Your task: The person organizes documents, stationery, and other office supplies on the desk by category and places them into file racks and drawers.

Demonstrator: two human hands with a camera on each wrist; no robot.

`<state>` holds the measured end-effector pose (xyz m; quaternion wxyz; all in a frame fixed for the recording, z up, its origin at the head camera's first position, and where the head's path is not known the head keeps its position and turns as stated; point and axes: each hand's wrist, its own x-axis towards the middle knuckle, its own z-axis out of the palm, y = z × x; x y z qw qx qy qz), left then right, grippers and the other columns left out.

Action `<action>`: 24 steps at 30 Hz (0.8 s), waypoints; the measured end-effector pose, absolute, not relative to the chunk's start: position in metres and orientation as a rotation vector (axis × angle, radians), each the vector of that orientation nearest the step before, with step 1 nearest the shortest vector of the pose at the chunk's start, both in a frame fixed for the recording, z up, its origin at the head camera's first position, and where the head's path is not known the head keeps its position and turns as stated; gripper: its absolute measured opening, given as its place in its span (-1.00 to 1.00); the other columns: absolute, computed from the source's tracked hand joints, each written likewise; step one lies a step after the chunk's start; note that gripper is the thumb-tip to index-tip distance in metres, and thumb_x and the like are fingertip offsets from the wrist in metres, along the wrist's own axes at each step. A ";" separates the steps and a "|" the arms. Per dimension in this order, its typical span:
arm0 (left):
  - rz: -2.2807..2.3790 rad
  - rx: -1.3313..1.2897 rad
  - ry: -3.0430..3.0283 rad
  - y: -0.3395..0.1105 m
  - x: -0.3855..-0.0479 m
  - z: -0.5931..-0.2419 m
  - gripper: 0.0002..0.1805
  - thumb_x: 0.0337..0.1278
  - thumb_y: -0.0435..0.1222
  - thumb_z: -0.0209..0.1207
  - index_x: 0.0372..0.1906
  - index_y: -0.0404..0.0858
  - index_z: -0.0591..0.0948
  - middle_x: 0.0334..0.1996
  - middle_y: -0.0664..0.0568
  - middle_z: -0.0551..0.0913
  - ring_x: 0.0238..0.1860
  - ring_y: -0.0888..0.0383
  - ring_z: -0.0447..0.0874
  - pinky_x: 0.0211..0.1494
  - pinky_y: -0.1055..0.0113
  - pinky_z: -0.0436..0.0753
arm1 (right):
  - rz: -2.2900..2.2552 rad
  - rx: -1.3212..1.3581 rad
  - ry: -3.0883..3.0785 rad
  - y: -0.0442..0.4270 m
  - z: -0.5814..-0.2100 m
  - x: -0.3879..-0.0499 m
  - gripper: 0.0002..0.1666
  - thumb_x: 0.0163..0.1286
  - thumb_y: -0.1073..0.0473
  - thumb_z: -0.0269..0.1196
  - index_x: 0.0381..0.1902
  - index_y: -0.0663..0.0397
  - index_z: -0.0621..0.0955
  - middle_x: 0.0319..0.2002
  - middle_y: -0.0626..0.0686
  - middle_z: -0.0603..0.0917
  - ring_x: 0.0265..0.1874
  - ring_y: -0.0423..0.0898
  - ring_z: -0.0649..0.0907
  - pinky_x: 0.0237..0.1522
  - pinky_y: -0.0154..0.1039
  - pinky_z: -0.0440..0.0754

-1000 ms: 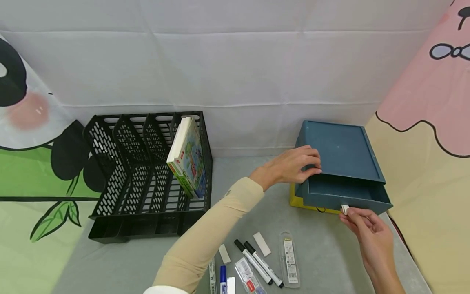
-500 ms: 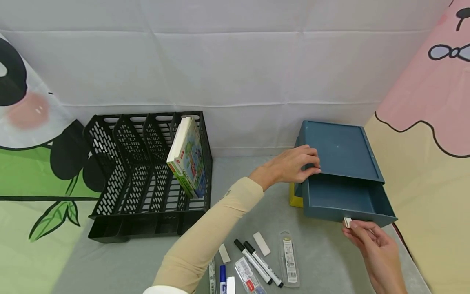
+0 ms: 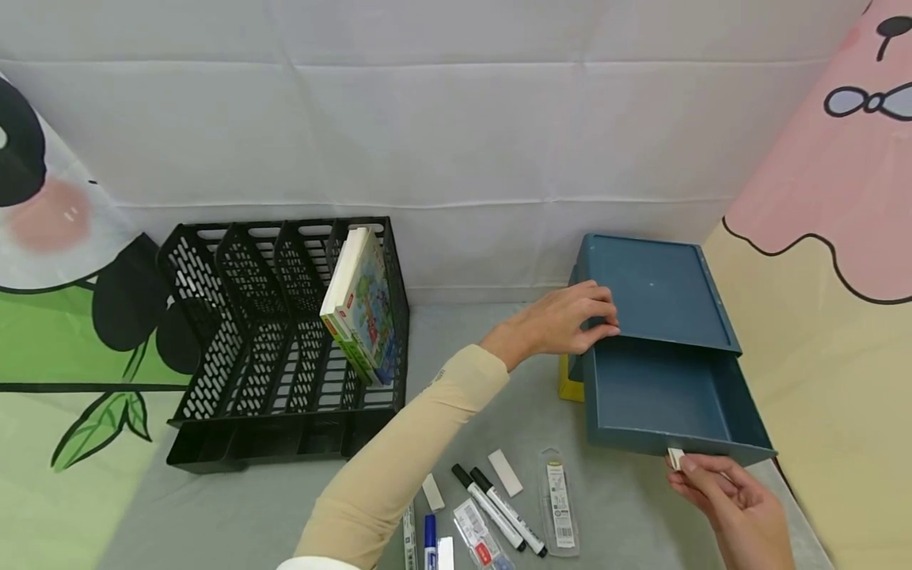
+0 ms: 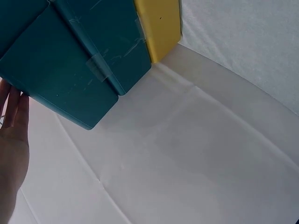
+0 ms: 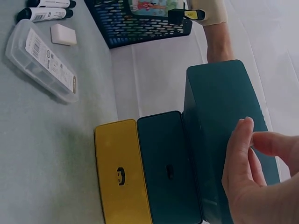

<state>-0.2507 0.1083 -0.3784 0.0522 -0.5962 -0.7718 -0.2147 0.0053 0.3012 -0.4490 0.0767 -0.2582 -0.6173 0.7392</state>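
Note:
A dark blue drawer unit (image 3: 651, 277) stands at the right of the table, its top drawer (image 3: 666, 396) pulled well out and bare inside. At its left front top edge, my left hand (image 3: 563, 321) holds the unit with bent fingers. In the left wrist view, the fingers of that hand touch the unit's blue side (image 4: 60, 70). My right hand (image 3: 737, 499) pinches a small white piece (image 3: 675, 457) at the drawer's front; the pinched spot is hidden in the right wrist view. Under the top drawer are another blue drawer (image 5: 166, 168) and a yellow drawer (image 5: 122, 177).
Markers (image 3: 509, 513), white erasers (image 3: 504, 473), a clear plastic case (image 3: 559, 503) and a small pack (image 3: 479, 532) lie at the table's front. At left stands a black mesh organizer (image 3: 249, 317) with books (image 3: 363, 309) in its right compartment.
The top drawer has slid further out toward the front, with my right hand moving along with it. My left hand has stayed at the unit's top edge.

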 end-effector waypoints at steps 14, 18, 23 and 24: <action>-0.635 -1.797 -2.363 0.108 -0.250 -0.378 -0.85 0.47 -0.21 0.23 -0.09 -0.14 0.76 -0.13 0.08 0.64 -0.07 0.16 0.52 0.06 0.47 0.48 | 2.109 -0.905 -1.934 0.297 -0.457 0.013 -0.90 0.37 0.23 0.42 -0.23 0.16 0.73 -0.33 -0.04 0.82 -0.37 -0.08 0.82 -0.21 -0.24 0.75; -0.648 -1.797 -2.360 0.108 -0.251 -0.379 -0.86 0.46 -0.23 0.24 -0.10 -0.15 0.76 -0.13 0.07 0.64 -0.08 0.16 0.51 0.06 0.47 0.47 | 2.056 -0.889 -1.981 0.298 -0.455 0.015 -0.86 0.38 0.24 0.42 -0.20 0.21 0.73 -0.34 -0.02 0.82 -0.38 -0.07 0.82 -0.24 -0.22 0.76; -0.649 -1.791 -2.359 0.108 -0.250 -0.380 -0.86 0.46 -0.22 0.23 -0.10 -0.14 0.76 -0.14 0.08 0.63 -0.08 0.17 0.51 0.05 0.47 0.47 | 1.891 -0.842 -2.078 0.297 -0.447 0.018 -0.74 0.39 0.24 0.41 -0.12 0.37 0.68 -0.38 -0.02 0.81 -0.42 -0.08 0.82 -0.32 -0.23 0.76; -0.648 -1.790 -2.360 0.108 -0.250 -0.380 -0.86 0.47 -0.22 0.22 -0.10 -0.14 0.76 -0.14 0.09 0.63 -0.08 0.18 0.51 0.05 0.48 0.47 | 1.839 -0.847 -2.110 0.297 -0.444 0.018 -0.74 0.39 0.23 0.40 -0.11 0.36 0.67 -0.39 -0.06 0.81 -0.43 -0.10 0.81 -0.33 -0.25 0.76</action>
